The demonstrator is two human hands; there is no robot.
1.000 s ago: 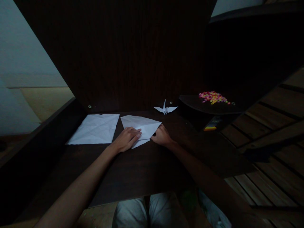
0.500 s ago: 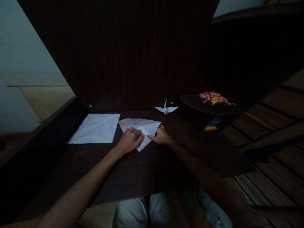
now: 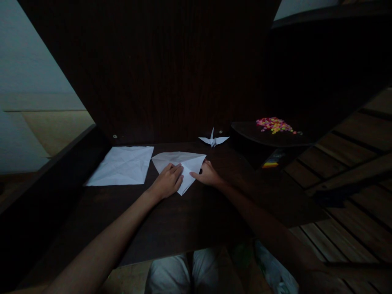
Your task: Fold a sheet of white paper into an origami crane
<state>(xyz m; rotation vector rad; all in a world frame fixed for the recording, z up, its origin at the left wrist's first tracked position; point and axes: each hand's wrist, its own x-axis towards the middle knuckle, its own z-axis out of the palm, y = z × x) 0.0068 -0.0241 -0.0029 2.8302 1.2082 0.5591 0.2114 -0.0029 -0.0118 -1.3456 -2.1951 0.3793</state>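
A folded white sheet of paper (image 3: 191, 160), with a wide top edge and a point toward me, lies on the dark wooden desk. My left hand (image 3: 169, 179) rests flat over its left and middle part, fingers stretched out across the surface. At the right edge, my right hand (image 3: 208, 173) pinches the paper, thumb on top and the other fingers behind it, partly hidden. Another white sheet (image 3: 121, 166), flat and marked with creases, lies to the left. Behind the folded paper, a white origami crane (image 3: 213, 141) stands with its wings spread.
A pile of small pink, red and yellow pieces (image 3: 275, 124) sits on a curved shelf (image 3: 260, 138) at the right. Under it is a small item with a yellow and orange edge (image 3: 270, 165). A raised dark side board (image 3: 55, 165) borders the desk's left.
My left thumb has drawn in toward the fingers, and that hand now lies flatter on the paper. My right hand keeps its hold. The whole view has shifted slightly.
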